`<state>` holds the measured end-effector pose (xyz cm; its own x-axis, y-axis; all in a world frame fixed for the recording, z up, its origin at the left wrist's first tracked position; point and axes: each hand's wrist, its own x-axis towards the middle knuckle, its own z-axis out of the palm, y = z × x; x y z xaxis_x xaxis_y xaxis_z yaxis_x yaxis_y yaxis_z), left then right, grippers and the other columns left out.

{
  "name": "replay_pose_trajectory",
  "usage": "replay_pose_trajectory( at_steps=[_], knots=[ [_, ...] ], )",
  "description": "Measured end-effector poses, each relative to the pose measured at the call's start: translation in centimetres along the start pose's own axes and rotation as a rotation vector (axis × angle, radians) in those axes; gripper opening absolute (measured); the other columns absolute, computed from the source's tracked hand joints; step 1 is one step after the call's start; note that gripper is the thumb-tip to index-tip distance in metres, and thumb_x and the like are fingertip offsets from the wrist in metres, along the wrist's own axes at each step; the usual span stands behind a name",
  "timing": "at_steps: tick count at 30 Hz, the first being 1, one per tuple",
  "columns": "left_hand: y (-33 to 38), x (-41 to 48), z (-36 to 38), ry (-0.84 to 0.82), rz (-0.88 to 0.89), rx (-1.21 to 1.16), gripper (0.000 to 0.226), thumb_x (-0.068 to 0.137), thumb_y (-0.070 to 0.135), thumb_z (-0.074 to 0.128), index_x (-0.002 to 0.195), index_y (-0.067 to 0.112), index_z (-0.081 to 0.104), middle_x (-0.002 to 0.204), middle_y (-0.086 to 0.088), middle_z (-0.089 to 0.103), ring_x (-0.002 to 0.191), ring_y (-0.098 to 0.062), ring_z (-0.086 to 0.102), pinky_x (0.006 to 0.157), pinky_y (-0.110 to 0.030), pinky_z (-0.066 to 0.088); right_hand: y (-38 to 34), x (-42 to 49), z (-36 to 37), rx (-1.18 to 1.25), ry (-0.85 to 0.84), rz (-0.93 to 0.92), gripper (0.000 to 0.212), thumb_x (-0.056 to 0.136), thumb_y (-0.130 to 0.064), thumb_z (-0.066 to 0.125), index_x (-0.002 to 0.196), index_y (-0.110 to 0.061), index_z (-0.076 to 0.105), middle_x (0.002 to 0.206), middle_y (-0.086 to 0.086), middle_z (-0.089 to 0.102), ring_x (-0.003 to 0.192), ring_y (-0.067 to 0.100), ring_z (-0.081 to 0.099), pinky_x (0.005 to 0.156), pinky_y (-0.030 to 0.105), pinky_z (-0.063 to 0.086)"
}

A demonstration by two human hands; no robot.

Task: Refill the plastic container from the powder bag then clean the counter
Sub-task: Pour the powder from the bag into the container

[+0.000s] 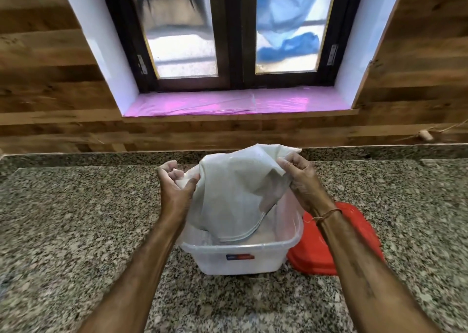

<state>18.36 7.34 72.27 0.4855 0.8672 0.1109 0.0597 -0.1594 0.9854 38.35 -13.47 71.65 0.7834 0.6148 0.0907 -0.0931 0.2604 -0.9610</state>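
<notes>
A clear plastic container (240, 259) stands on the speckled granite counter (76, 218), with a small red and blue label on its near wall. A white powder bag (238, 193) hangs upturned over it, its lower end down inside the container. My left hand (174, 183) pinches the bag's left corner. My right hand (301, 178) grips the bag's upper right edge. Both hold the bag up above the container's rim. Pale powder shows faintly at the container's bottom; most of the inside is hidden by the bag.
A red lid (336, 246) lies flat on the counter just right of the container, partly under my right forearm. A wood-panelled wall (50, 92) and a window with a pink-lined sill (228, 103) rise behind the counter.
</notes>
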Motion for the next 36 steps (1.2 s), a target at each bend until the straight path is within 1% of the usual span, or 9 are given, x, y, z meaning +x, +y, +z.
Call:
replay_pose_trajectory(
  at_steps=[2, 5, 10, 15, 17, 21, 24, 29, 36],
  knots=[
    [0.0, -0.3, 0.0, -0.018, -0.024, -0.004, 0.091, 0.089, 0.007, 0.077, 0.158, 0.026, 0.019, 0.148, -0.007, 0.042, 0.130, -0.020, 0.049, 0.099, -0.033, 0.046, 0.3, 0.0, -0.4, -0.067, -0.031, -0.018, 0.013, 0.094, -0.017, 0.073, 0.083, -0.015, 0.065, 0.087, 0.010, 0.060, 0.083, 0.024, 0.055, 0.077, 0.040, 0.047],
    [0.1, -0.4, -0.7, -0.105, -0.153, -0.126, 0.112, 0.090, 0.004, 0.076, 0.164, 0.030, -0.005, 0.151, 0.006, 0.031, 0.135, -0.016, 0.046, 0.100, -0.039, 0.048, 0.9, 0.2, -0.7, -0.130, -0.051, -0.056, 0.018, 0.092, -0.016, 0.073, 0.109, -0.018, 0.069, 0.106, 0.009, 0.062, 0.097, 0.026, 0.055, 0.085, 0.050, 0.045],
    [-0.1, 0.9, -1.7, -0.135, -0.306, -0.255, 0.079, 0.083, -0.013, 0.074, 0.150, 0.014, 0.042, 0.129, -0.017, 0.066, 0.097, -0.024, 0.071, 0.067, -0.035, 0.061, 0.5, -0.1, -0.6, -0.101, -0.104, -0.043, 0.092, 0.095, -0.001, 0.067, 0.161, -0.047, 0.022, 0.141, -0.003, 0.065, 0.125, 0.021, 0.064, 0.096, 0.039, 0.058],
    [-0.6, 0.7, -1.8, -0.121, -0.260, -0.338, 0.038, 0.086, -0.009, 0.072, 0.106, 0.021, 0.059, 0.115, -0.018, 0.069, 0.081, -0.021, 0.072, 0.056, -0.033, 0.060, 0.4, -0.2, -0.7, -0.121, -0.057, 0.022, 0.111, 0.095, -0.001, 0.069, 0.160, -0.050, -0.006, 0.130, 0.007, 0.073, 0.115, 0.026, 0.071, 0.091, 0.042, 0.061],
    [-0.8, 0.5, -2.1, -0.123, -0.247, -0.346, 0.035, 0.088, -0.009, 0.070, 0.102, 0.020, 0.058, 0.113, -0.016, 0.071, 0.081, -0.021, 0.073, 0.057, -0.034, 0.061, 0.4, -0.2, -0.6, -0.059, -0.046, 0.052, 0.110, 0.096, 0.004, 0.065, 0.163, -0.039, -0.010, 0.121, -0.004, 0.077, 0.117, 0.023, 0.070, 0.096, 0.042, 0.060],
    [-1.3, 0.5, -2.5, -0.096, -0.227, -0.402, 0.045, 0.086, -0.015, 0.068, 0.111, 0.019, 0.055, 0.105, -0.006, 0.075, 0.089, -0.022, 0.072, 0.065, -0.036, 0.062, 0.2, 0.1, -0.7, 0.030, -0.066, 0.057, 0.071, 0.089, 0.017, 0.062, 0.152, -0.001, 0.034, 0.122, 0.016, 0.069, 0.107, 0.029, 0.070, 0.083, 0.036, 0.063],
    [-1.4, 0.4, -2.8, -0.098, -0.199, -0.414, 0.050, 0.083, -0.019, 0.067, 0.114, 0.019, 0.059, 0.106, -0.002, 0.076, 0.095, -0.019, 0.072, 0.068, -0.034, 0.062, -0.1, 0.2, -0.9, 0.123, -0.021, 0.093, 0.066, 0.083, 0.023, 0.063, 0.141, -0.004, 0.044, 0.115, 0.013, 0.069, 0.102, 0.024, 0.070, 0.083, 0.035, 0.064],
    [-1.3, -0.1, -3.1, -0.118, -0.173, -0.442, 0.047, 0.082, -0.022, 0.064, 0.113, 0.013, 0.068, 0.115, -0.009, 0.074, 0.098, -0.018, 0.073, 0.068, -0.031, 0.064, 0.0, 0.8, -0.4, 0.175, 0.015, 0.057, 0.067, 0.066, -0.025, 0.087, 0.125, -0.006, 0.062, 0.111, 0.009, 0.075, 0.103, 0.020, 0.072, 0.089, 0.033, 0.062],
    [-1.1, -0.9, -3.5, -0.127, -0.119, -0.424, 0.036, 0.085, -0.014, 0.066, 0.110, 0.011, 0.073, 0.110, -0.001, 0.077, 0.103, -0.017, 0.072, 0.074, -0.028, 0.063, 0.4, 1.3, -0.6, 0.264, 0.134, 0.003, 0.054, 0.060, -0.021, 0.089, 0.108, -0.008, 0.068, 0.100, 0.005, 0.077, 0.090, 0.014, 0.074, 0.080, 0.028, 0.061]
  ],
)
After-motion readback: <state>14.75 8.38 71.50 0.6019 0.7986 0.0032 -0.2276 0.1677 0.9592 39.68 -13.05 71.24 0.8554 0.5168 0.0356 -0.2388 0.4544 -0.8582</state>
